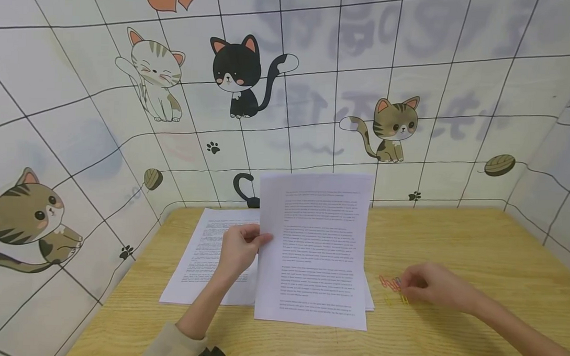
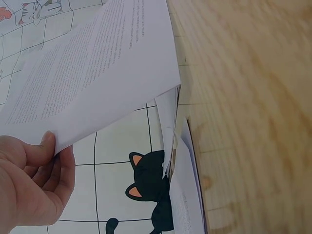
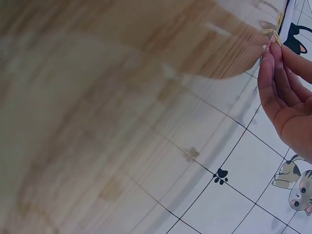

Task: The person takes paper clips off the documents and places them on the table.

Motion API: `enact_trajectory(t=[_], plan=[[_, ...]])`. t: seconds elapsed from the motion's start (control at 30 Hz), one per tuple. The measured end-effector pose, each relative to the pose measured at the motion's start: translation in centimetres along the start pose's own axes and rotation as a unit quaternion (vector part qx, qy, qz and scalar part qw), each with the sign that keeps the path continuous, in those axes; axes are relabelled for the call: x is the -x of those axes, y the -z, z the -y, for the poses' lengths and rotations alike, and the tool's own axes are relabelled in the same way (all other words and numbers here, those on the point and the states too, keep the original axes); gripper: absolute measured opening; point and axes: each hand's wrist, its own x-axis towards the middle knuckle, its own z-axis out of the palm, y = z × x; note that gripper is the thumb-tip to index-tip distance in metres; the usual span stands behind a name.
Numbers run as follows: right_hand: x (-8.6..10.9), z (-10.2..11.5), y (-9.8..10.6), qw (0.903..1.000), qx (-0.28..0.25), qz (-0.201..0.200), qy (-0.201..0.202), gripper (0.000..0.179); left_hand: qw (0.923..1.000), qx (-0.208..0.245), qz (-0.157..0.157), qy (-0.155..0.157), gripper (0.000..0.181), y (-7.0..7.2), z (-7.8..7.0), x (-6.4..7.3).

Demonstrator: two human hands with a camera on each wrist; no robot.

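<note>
My left hand (image 1: 239,252) pinches the left edge of a thin sheaf of printed paper (image 1: 315,252) between thumb and fingers. The sheaf stands nearly upright above the table, its printed side towards me. To the right, my right hand (image 1: 434,287) is down at a small group of coloured paper clips (image 1: 388,282), red and yellow among them. In the right wrist view, thumb and fingertips come together on a yellow paper clip (image 3: 277,38); how many clips they pinch is hard to tell.
More printed sheets (image 1: 207,259) lie on the wooden table (image 1: 480,247), left of and partly behind the raised sheaf. A white paper corner shows at the sheaf's lower right. The wall (image 1: 310,121) behind, patterned with cats and grid lines, borders the table's far edge.
</note>
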Motion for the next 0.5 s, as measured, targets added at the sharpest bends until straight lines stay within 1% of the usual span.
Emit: enact_trajectory(t=[0.1,0.5], plan=[[-0.06,-0.08,-0.07,0.9999,0.014,-0.005,0.008,0.007,1.0,0.001,0.0,0.0,0.01,0.0,-0.01,0.04],[-0.34,-0.26,-0.37,0.9991,0.039,-0.013,0.01,0.007,1.0,-0.001,-0.002,0.001,0.01,0.07,0.11,0.0]])
